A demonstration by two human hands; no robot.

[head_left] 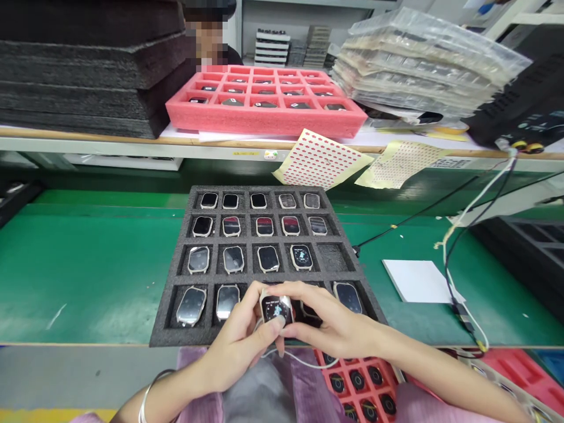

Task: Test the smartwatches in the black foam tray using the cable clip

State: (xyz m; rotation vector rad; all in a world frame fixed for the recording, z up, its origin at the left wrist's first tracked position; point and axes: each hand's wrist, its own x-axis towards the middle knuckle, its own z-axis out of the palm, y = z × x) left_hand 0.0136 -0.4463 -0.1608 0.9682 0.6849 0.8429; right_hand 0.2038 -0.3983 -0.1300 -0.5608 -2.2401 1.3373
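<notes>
Watch: small rounded-square smartwatch body w/ lit dark dial [277, 309], held face-up between both hands over the near edge of the black foam compartment tray [176, 329], bottom row, centre.
Relation: watch lies directly between the two sets of fingers; left thumb on its lower edge, right fingers at its right side and over the cell behind. Long axis runs roughly away from the person. Both hands equally near.
Left hand: [240, 346] comes up from lower left, silver bangle at wrist, fingers closed on the watch from below-left.
Right hand: [337, 326] reaches in from lower right, palm down, fingers closed on the watch's right side.
Cable: thin white lead [304, 361] hangs below the hands; whether it's plugged into the watch, can't tell.
Tray: four rows of similar watches; one cell at right of third row empty.
Table: green mat-covered table [88, 264] carries tray; white card to right.
Beyond: pink foam tray [264, 120] on shelf, another person behind it.
</notes>
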